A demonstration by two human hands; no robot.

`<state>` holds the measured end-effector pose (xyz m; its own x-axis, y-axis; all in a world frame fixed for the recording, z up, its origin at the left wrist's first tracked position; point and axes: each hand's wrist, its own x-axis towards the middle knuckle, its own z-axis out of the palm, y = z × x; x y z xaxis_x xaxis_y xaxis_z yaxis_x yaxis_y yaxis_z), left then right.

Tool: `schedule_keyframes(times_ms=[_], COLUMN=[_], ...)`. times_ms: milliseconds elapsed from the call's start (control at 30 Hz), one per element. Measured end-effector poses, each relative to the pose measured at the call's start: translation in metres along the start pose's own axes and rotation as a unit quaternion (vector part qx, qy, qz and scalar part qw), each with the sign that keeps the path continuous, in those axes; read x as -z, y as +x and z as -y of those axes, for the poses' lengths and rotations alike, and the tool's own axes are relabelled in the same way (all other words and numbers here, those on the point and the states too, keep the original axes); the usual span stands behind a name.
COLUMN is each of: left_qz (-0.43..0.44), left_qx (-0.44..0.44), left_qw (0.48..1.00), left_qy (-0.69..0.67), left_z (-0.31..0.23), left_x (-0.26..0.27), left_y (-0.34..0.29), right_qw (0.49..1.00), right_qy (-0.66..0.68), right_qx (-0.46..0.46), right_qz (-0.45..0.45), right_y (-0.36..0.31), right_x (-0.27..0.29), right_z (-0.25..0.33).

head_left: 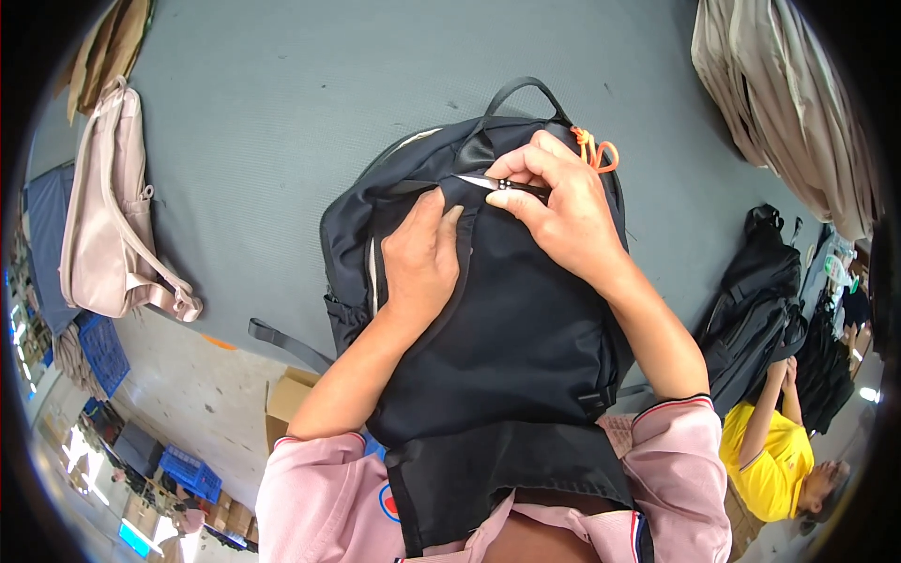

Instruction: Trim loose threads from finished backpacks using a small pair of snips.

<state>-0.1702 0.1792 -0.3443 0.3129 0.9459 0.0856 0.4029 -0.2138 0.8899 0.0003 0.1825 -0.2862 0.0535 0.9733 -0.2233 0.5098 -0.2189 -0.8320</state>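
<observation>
Your R hand [572, 211], just above ctr of frame, has a firm pinch on a small blk-handled cutting tool [504, 184], blade pointing left. Your L hand [420, 258], ctr of frame, pinches a fold of the dark bkpk [507, 328] near the blade tip. Bkpk fills ctr, lying on the gray table [253, 94], orange cord [584, 143] at its upper R. Pale pink bag [105, 220] at L; co-worker in yellow [770, 460], lower R.

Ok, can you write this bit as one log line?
left hand: pinching dark backpack | right hand: holding small pointed tool, tip near left hand | backpack: lying on grey table
</observation>
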Motion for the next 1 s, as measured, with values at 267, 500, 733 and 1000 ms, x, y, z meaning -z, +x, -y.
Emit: schedule_keyframes(times_ms=[267, 500, 733, 1000], left_qz=[0.087, 0.091, 0.097, 0.094], left_qx=[0.218, 0.239, 0.297, 0.287], left_qw=[0.953, 0.94, 0.904, 0.912], left_qy=[-0.194, -0.225, -0.292, -0.278], left_z=[-0.006, -0.008, -0.012, -0.011], left_x=[0.01, 0.012, 0.015, 0.013], left_y=[0.012, 0.019, 0.023, 0.023], right_qw=[0.994, 0.993, 0.999, 0.995], right_qy=[-0.041, -0.114, -0.018, -0.059], right_qx=[0.001, -0.024, -0.027, 0.069], right_qz=[-0.103, 0.018, -0.03, -0.046], right_y=[0.016, 0.047, 0.045, 0.038], right_x=[0.009, -0.001, 0.002, -0.013], right_z=[-0.017, -0.011, -0.019, -0.026])
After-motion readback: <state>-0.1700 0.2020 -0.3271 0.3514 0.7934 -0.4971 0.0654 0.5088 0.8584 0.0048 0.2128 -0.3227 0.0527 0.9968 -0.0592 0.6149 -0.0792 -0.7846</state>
